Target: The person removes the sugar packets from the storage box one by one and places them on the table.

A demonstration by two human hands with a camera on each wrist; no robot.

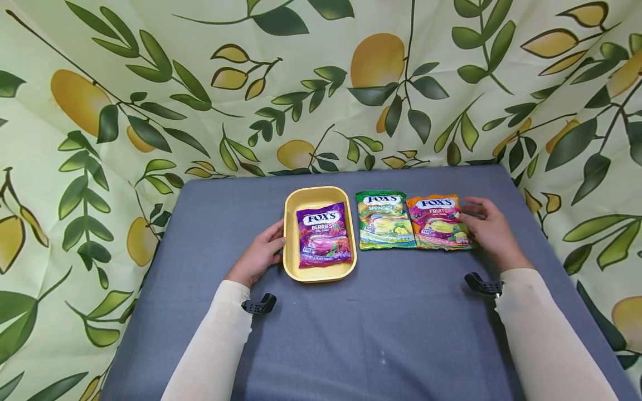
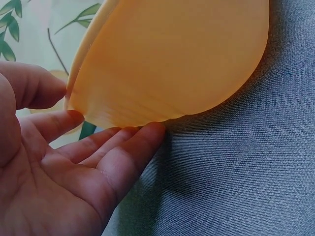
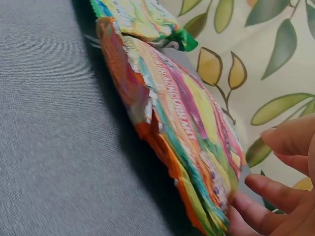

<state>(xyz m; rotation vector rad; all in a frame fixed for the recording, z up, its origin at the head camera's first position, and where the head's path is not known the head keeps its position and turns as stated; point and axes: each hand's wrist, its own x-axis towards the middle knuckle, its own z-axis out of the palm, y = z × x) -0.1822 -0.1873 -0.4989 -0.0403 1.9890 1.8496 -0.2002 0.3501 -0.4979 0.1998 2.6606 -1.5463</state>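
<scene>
My left hand (image 1: pixel 259 252) rests against the left side of a yellow plastic tray (image 1: pixel 321 274); in the left wrist view its fingertips touch the tray's wall and the thumb (image 2: pixel 42 88) is at the rim. A purple Fox's Berries candy bag (image 1: pixel 325 235) lies inside the tray. My right hand (image 1: pixel 489 231) is at the right edge of an orange Fox's Fruits candy bag (image 1: pixel 440 223), fingers spread and loosely bent, fingertips right at its end in the right wrist view. Left of that bag, side by side with it, lies a green Fox's Spring Tea candy bag (image 1: pixel 385 220).
Everything lies on a table with a grey-blue cloth (image 1: pixel 371 334). Behind it and at both sides hangs a cream curtain (image 1: pixel 311 122) printed with leaves and yellow fruit. A black wrist strap (image 1: pixel 259 304) shows at my left sleeve, another at the right.
</scene>
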